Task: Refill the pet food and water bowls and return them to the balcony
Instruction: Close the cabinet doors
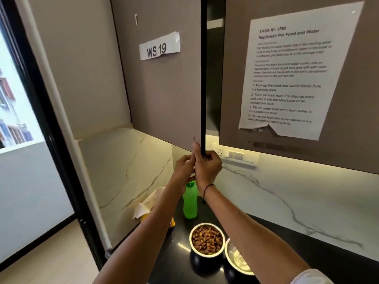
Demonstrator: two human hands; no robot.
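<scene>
Two steel bowls stand on the black counter (307, 261). The food bowl (207, 239) is full of brown kibble. The water bowl (235, 257) beside it on the right is partly hidden by my right forearm. A green bottle (190, 201) stands upright behind them. A yellow and white pet food bag (147, 206) lies at the back left, partly behind my left arm. Both hands are raised to the bottom edge of the left upper cabinet door (164, 89). My right hand (207, 167) grips its lower corner. My left hand (183, 169) is closed right beside it on the same edge.
The cabinet door stands ajar with a dark gap showing shelves (214, 23). The right door (338, 152) carries a task sheet. A wall socket strip (235, 155) sits under the cabinets. A glass balcony door with a black frame (51, 130) is at the left.
</scene>
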